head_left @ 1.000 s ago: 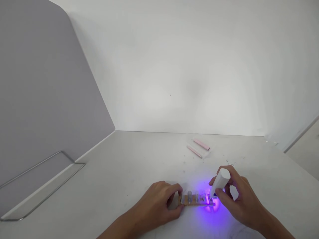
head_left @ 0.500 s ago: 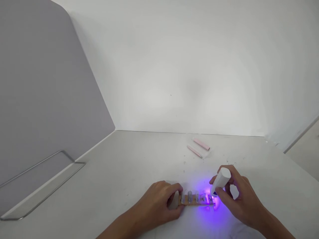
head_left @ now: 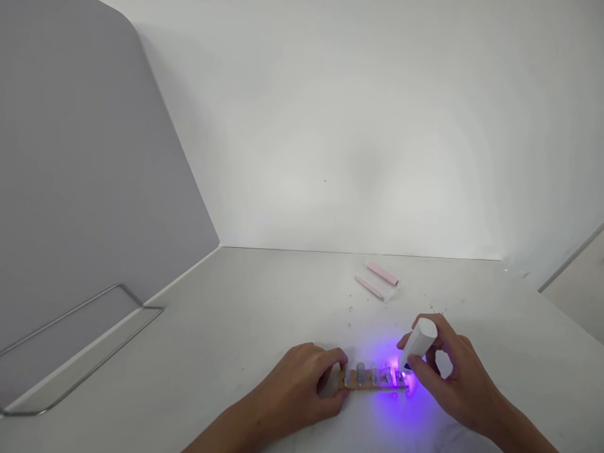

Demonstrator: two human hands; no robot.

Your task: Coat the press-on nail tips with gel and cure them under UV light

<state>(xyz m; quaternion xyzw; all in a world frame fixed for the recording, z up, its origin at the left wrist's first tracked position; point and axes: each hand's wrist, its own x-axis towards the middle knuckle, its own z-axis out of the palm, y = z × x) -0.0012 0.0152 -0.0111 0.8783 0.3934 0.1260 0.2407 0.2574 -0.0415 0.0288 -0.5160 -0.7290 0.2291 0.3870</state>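
A narrow wooden strip [head_left: 368,386] lies on the white table, carrying a row of several small clear and greyish nail tips [head_left: 360,374]. My left hand [head_left: 304,385] pinches the strip's left end between thumb and fingers. In my right hand [head_left: 465,380] is a white handheld UV lamp [head_left: 419,341], held tilted with its lit end just over the strip's right end. Violet light spreads over the nail tips there and onto the table around them. The glare blurs the rightmost tip, and I cannot tell whether the lamp touches it.
Behind the strip, a pink pen [head_left: 369,287] and a pink cap-like tube [head_left: 382,274] lie on a clear plastic sheet. Small specks [head_left: 431,307] dot the table near my right hand. A bent metal wire frame [head_left: 101,355] stands at left by a grey panel [head_left: 85,157].
Both hands, the strip and the lit lamp keep their places. Only a very slight shift of the whole view shows.
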